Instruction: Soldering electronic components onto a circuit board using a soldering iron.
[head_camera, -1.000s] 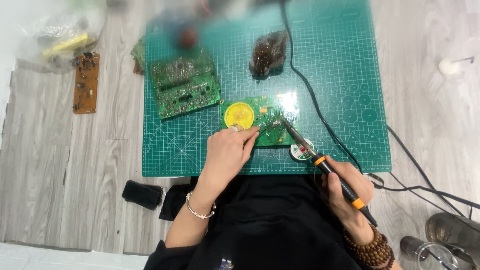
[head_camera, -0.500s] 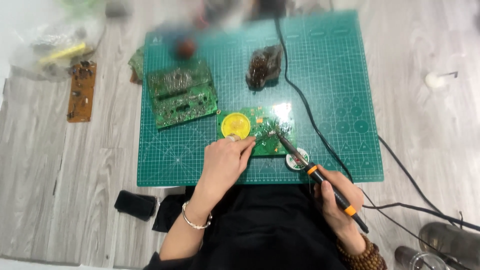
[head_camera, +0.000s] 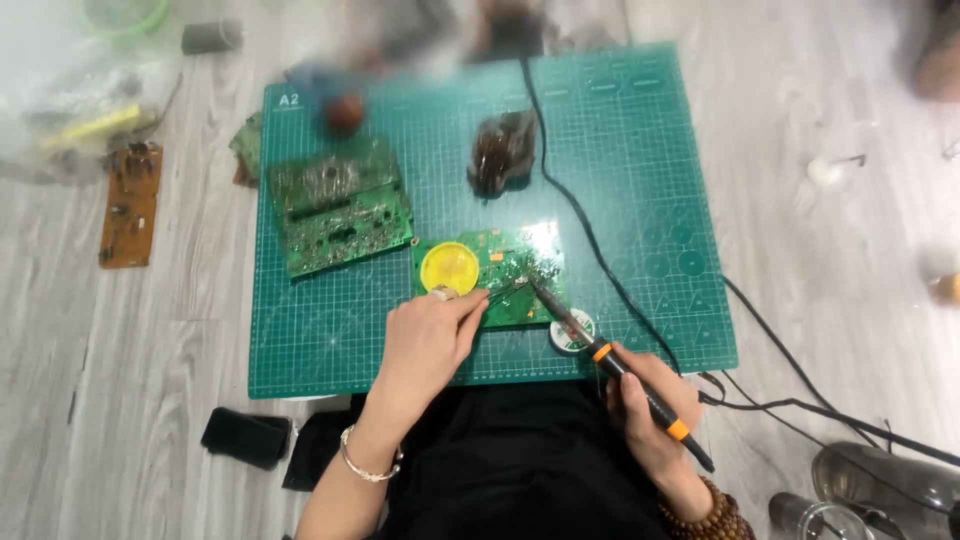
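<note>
On the circuit board (head_camera: 497, 280), right hand (head_camera: 645, 420) grips soldering iron (head_camera: 600, 355) (left hand (head_camera: 430, 335) pinches tweezers (head_camera: 497, 292)).

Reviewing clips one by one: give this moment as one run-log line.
left hand: pinching tweezers at small green circuit board | right hand: holding soldering iron, tip on board | surface: green cutting mat

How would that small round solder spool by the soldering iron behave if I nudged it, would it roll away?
Probably not. The solder spool lies flat on the green cutting mat, so a push would likely slide it. It looks small and light, so the soldering iron in the right hand could knock it aside. On edge, its round shape would probably roll.
</note>
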